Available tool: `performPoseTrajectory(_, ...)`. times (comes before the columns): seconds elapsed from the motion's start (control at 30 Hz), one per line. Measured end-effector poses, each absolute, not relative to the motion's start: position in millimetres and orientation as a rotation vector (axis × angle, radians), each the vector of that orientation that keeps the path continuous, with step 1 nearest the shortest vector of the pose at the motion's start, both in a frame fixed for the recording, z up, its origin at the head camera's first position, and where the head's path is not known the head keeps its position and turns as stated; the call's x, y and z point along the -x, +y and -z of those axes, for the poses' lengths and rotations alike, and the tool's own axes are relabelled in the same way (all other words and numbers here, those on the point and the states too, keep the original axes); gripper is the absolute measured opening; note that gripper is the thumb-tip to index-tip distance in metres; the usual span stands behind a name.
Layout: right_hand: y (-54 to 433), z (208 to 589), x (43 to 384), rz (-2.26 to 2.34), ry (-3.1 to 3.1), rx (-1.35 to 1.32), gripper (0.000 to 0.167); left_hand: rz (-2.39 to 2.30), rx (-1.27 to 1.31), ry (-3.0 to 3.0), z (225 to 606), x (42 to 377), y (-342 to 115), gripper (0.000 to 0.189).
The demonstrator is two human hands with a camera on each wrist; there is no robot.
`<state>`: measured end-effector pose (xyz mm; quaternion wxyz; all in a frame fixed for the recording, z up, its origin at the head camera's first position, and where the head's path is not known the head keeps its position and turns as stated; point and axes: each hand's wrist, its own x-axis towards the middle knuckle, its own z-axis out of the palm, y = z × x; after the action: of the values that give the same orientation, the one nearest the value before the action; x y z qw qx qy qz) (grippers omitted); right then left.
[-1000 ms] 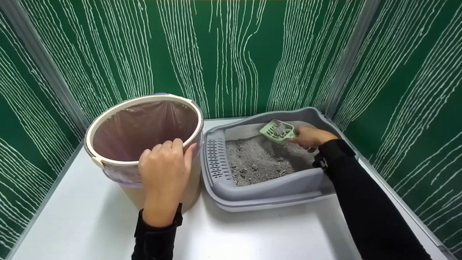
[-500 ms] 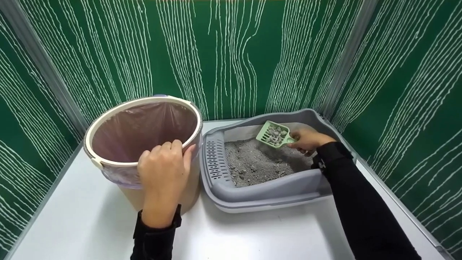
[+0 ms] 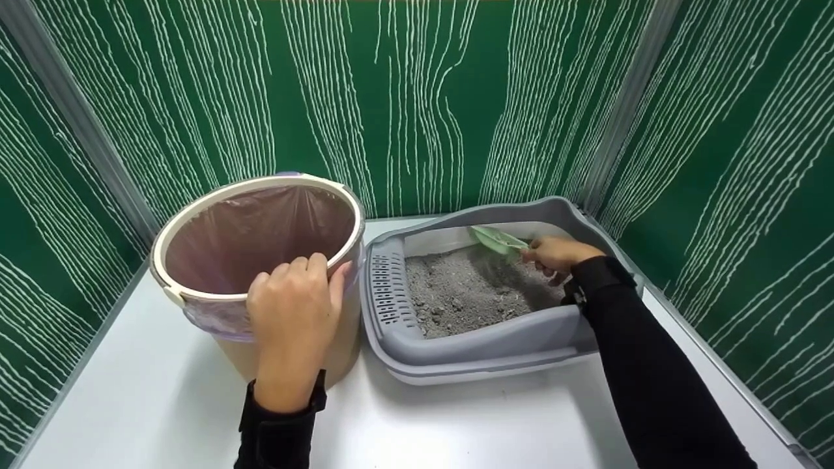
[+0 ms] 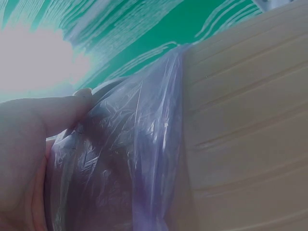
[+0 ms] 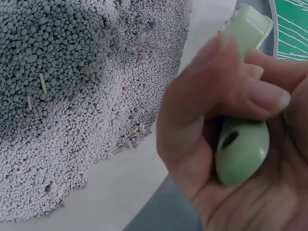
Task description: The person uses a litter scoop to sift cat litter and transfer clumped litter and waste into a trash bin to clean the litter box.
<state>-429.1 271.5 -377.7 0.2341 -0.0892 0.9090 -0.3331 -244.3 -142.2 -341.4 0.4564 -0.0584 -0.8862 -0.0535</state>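
Note:
My left hand (image 3: 294, 319) grips the near rim of a beige trash bin (image 3: 161, 264), fingers curled over the edge. In the left wrist view the thumb presses a translucent purple bin liner (image 4: 159, 130) against the rim. My right hand (image 3: 559, 255) holds a light green slotted litter scoop (image 3: 496, 240) by its handle; in the right wrist view the fingers curl round the handle (image 5: 243, 154). The scoop is tilted over the back of a grey litter box (image 3: 469, 348), above grey cat litter (image 3: 456, 293). Its inside is mostly turned out of sight.
Bin and litter box stand side by side on a white table (image 3: 404, 430). A slotted step (image 3: 391, 286) lines the box's left side. Green panels (image 3: 417, 117) with white wavy lines enclose the back and both sides.
The scoop first turned to show grey clumps lying in it, then tipped so its bowl is seen nearly edge-on. The left hand has stayed on the bin rim.

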Motion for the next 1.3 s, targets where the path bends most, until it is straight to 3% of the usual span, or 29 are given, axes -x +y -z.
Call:
performPoseTrajectory(0.2,271.4,377.6,429.2,0.947,2.463,0.215,0.040,0.123,0.144,-2.186,340.8,244.3,-142.0,0.040)
performPoseTrajectory(0.47,271.3,380.5,428.4,0.915,2.512,0.275,0.020,0.110,0.149,-2.177,340.9,244.9,-142.4,0.041)
performPoseTrajectory(0.7,272.3,378.9,424.1,0.892,2.526,0.309,0.036,0.114,0.148,-2.185,340.8,244.1,-141.6,0.040)
performPoseTrajectory(0.93,272.6,381.0,425.1,0.884,2.484,0.290,0.035,0.118,0.140,-2.189,340.9,243.5,-140.9,0.040)
performPoseTrajectory(1.1,270.4,380.6,427.0,0.869,2.429,0.287,0.045,0.109,0.138,-2.197,341.0,243.7,-141.2,0.040)
performPoseTrajectory(1.3,267.7,379.7,433.3,0.882,2.380,0.387,0.027,0.115,0.136,-2.197,341.2,243.5,-140.8,0.040)
